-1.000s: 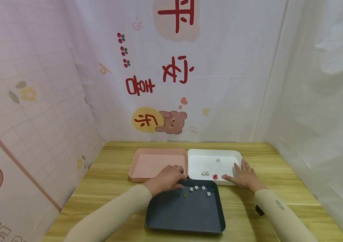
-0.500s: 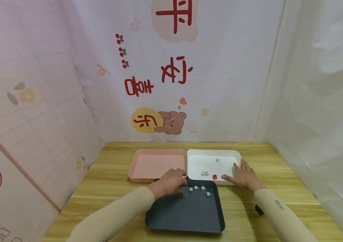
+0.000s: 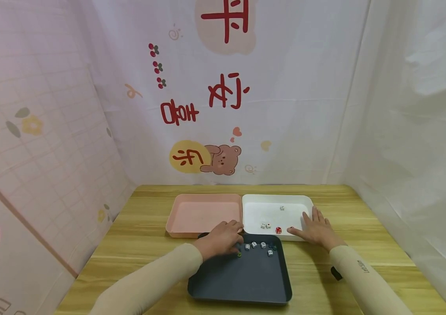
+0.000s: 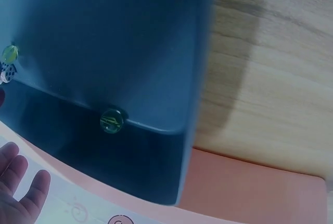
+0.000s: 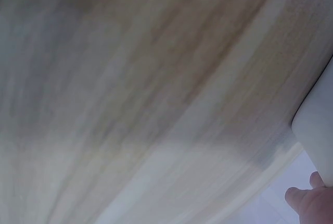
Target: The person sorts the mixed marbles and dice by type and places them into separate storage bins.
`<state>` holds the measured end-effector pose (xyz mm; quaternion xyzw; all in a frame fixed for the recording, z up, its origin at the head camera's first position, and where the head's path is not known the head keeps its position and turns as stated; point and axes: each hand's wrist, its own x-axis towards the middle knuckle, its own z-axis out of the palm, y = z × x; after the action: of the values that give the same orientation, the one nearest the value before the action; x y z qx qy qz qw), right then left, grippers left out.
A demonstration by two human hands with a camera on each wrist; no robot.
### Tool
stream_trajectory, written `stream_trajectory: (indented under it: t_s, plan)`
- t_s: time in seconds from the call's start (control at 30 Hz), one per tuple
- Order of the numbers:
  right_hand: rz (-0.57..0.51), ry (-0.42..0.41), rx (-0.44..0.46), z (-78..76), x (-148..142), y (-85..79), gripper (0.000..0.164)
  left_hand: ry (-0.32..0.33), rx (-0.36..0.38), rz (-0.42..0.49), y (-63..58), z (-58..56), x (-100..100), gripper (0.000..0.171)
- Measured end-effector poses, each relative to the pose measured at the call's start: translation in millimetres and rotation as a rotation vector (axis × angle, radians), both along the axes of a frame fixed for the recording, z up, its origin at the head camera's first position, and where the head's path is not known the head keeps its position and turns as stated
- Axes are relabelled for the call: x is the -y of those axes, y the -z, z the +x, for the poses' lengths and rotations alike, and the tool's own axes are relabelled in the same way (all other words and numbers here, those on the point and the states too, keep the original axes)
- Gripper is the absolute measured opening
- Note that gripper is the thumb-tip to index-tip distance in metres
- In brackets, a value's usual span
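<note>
My left hand (image 3: pixel 223 239) reaches over the back left of the dark grey tray (image 3: pixel 240 280), fingers loosely bent. Its thumb side comes right up to a yellow-green glass marble (image 3: pixel 239 254), partly covering it. In the left wrist view that marble (image 4: pixel 10 53) lies beside a white die (image 4: pixel 7 73), and a darker green marble (image 4: pixel 112 121) sits near the tray's wall. My right hand (image 3: pixel 318 231) rests spread along the right edge of the white tray (image 3: pixel 251 210), its thumb by the front rim. White dice (image 3: pixel 254 245) stand along the dark tray's back.
A pink tray (image 3: pixel 203 214) stands behind on the left, side by side with the white one. Inside the white tray are a red die (image 3: pixel 278 230) and several white dice (image 3: pixel 265 225). White printed cloth (image 3: pixel 305 87) walls in the wooden table (image 3: pixel 120 245).
My left hand has come slightly nearer and to the right, its thumb side now at the yellow-green marble. The right hand keeps its place on the white tray.
</note>
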<state>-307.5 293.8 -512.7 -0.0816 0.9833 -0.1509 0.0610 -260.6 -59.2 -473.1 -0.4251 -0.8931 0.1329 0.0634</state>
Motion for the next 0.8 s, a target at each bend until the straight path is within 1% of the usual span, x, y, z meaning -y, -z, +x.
stream_trajectory:
  t_s: [0.17,0.33,0.67,0.8]
  plan:
    - [0.004,-0.004,-0.004,0.1,0.2,0.1,0.112,0.010,0.008,0.004,2.0,-0.5,-2.3,0.021]
    - [0.010,-0.004,-0.009,-0.7,-0.4,1.4,0.112,0.018,0.014,0.003,2.2,0.1,-4.6,0.021]
    - [0.013,-0.006,-0.020,-1.8,-1.0,2.8,0.113,0.015,0.015,-0.022,2.2,1.1,-3.8,0.020]
    - [0.011,-0.005,-0.020,-1.7,-1.7,3.2,0.114,0.023,0.009,-0.036,2.6,1.1,-3.7,0.018]
